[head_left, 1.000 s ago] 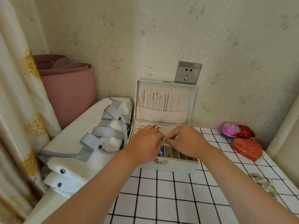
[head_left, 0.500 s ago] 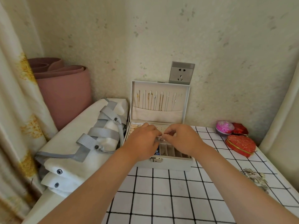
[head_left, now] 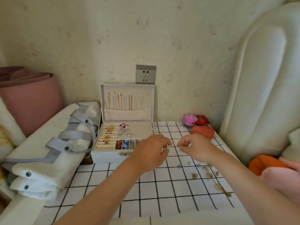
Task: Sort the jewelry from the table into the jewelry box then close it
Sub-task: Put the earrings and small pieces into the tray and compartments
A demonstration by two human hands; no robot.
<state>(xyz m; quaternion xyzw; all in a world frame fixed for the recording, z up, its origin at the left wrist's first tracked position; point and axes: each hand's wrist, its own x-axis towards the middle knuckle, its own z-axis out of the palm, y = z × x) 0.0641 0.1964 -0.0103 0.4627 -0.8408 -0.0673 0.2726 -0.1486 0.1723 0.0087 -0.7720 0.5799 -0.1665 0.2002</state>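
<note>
Both hands are held over the table (head_left: 146, 192), just right of the jewelry box (head_left: 112, 155), apart from each other. The left hand (head_left: 151, 153) is seen with its fingers curled inward, and the right hand (head_left: 196, 148) with thumb and forefinger drawn close together. Whether anything small is pinched in either hand cannot be told.

One jewelry box is counted, standing open at the table's back left with its lid upright against the wall. Chains are hung in the lid, rings are seated in the left rolls, and four front compartments can be seen before the left hand covers the rest.

Loose jewelry (head_left: 206, 171) is scattered on the table near the right forearm. Three small cases are grouped at the back right: one pink case (head_left: 190, 120), one red case (head_left: 202, 120) and one heart-shaped case (head_left: 203, 132).
</note>
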